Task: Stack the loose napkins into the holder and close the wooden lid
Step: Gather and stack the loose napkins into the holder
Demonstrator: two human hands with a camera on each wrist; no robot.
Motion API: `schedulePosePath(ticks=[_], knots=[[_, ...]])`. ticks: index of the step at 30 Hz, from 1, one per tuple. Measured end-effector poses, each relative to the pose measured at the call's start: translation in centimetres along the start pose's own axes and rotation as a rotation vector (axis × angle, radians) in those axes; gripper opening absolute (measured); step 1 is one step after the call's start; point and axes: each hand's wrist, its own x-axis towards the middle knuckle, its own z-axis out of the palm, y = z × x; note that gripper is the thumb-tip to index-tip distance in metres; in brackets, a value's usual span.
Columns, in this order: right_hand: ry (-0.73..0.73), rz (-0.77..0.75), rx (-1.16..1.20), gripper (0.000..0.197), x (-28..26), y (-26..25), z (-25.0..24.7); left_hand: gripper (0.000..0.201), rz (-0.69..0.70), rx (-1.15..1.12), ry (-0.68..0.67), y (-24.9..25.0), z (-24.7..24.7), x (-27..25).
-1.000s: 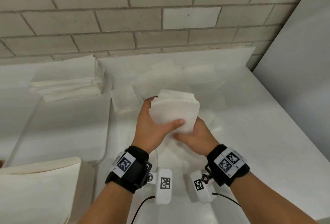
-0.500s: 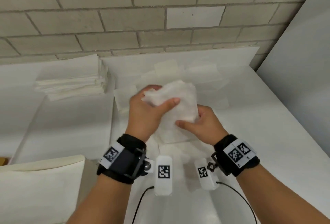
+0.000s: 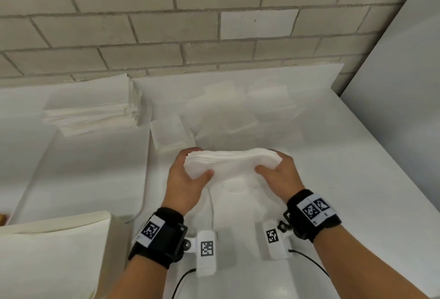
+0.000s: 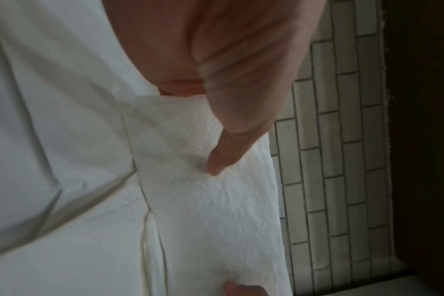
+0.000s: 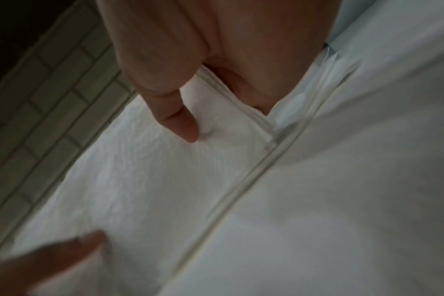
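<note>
Napkin bundle [image 3: 232, 164] gripped at opposite ends: left hand [image 3: 184, 181] and right hand [image 3: 283, 175], thumbs on top, fingers curled beneath. Second napkin stack [image 3: 92, 108] lies left of bundle.

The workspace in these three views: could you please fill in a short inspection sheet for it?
Surface: white table, bare at the right.
Job's things: held napkin stack lifted flat between both hands; second napkin stack at the far left by the wall; loose napkins spread behind the hands. Holder and wooden lid: cannot be made out.
Clutter: cream-coloured boxy thing at the near left.
Hands: left hand and right hand each grip one end of the held stack, thumbs on top.
Cables: black cables run from the wrist cameras.
Surroundings: brick wall behind; plain panel on the right.
</note>
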Motion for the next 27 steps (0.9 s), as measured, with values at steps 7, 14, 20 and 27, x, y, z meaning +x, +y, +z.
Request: schedulePosePath(ticks=[7, 14, 20, 27], knots=[[-0.044, 0.007, -0.002, 0.04, 0.3, 0.0, 0.1, 0.062, -0.037, -0.001, 0.054, -1.1, -0.3, 0.1], [-0.041, 0.015, -0.047, 0.027, 1.0, 0.4, 0.6, 0.049, -0.009, -0.008, 0.033, -1.5, 0.3, 0.8], [0.03, -0.092, -0.002, 0.025, 1.7, -1.4, -0.3, 0.03, 0.095, 0.003, 0.0, -0.1, -0.4, 1.0], [-0.063, -0.018, -0.147, 0.031, 2.0, 0.4, -0.2, 0.049, -0.022, 0.123, -0.064, -0.8, 0.0, 1.4]])
